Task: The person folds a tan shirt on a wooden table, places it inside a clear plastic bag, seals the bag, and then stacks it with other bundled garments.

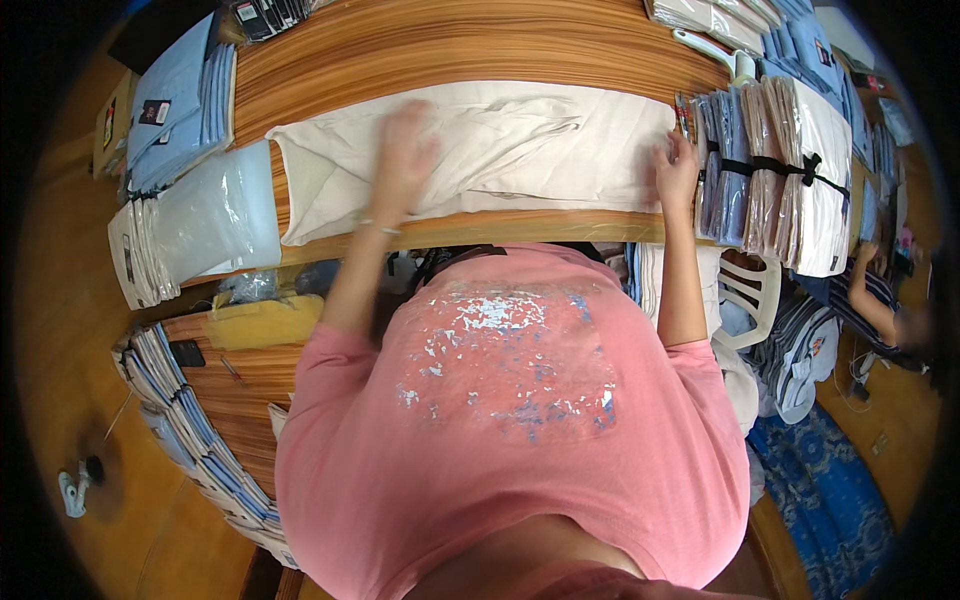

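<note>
A long cream-coloured garment (520,145), folded into a wide strip with creases across its middle, lies flat along the table's near side. My left hand (405,150) is over its left part, smeared by motion, so its finger pose and any contact are unclear. At the garment's right end is my right hand (677,175), with thumb and fingers apart and nothing seen between them. The fingertips are close to the cloth's edge; whether they touch it I cannot tell.
Bagged folded shirts (770,160) tied with black ribbon stand right of the garment, near a white-handled tool (705,45). Clear plastic bags (215,215) and blue packed shirts (185,100) are at left. A white chair (755,300) and another person's arm (872,295) show at right.
</note>
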Demonstrator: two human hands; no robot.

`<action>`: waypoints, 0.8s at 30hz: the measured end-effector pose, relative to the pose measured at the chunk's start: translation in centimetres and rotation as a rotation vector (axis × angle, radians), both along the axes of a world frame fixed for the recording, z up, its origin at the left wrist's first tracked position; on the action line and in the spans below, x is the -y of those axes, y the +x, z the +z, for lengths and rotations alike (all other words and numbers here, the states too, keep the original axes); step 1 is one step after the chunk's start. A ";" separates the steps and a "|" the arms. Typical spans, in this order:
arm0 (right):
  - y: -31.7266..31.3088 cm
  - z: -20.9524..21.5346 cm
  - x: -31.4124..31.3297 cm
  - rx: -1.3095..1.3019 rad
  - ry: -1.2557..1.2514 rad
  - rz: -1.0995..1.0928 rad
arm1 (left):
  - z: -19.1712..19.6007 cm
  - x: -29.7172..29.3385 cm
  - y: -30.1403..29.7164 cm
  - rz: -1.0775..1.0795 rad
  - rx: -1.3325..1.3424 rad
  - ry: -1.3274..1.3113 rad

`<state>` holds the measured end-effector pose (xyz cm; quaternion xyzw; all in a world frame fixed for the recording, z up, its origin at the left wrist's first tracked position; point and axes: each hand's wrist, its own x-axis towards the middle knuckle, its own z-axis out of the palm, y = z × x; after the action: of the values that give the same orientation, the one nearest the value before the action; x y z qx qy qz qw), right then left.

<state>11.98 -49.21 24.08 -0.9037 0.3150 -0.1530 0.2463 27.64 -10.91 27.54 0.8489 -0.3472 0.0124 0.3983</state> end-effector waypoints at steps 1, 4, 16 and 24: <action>-0.4 -0.2 0.2 -0.051 -0.030 -0.004 | -0.6 2.7 -1.4 -0.146 -0.061 0.007; -0.8 -0.2 0.2 -0.195 -0.005 -0.012 | -3.5 9.2 -5.1 -0.143 0.020 0.212; -0.6 2.7 2.7 0.101 1.245 0.123 | -1.2 10.4 -5.7 -0.031 -0.273 -0.100; 3.7 10.2 -6.6 -0.073 1.253 0.727 | -0.7 10.3 -6.3 0.110 -1.413 -0.773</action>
<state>15.71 -42.66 34.27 -0.6450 0.0313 0.1782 0.7425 21.34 -21.18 26.82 0.4743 0.0579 -0.3881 0.7881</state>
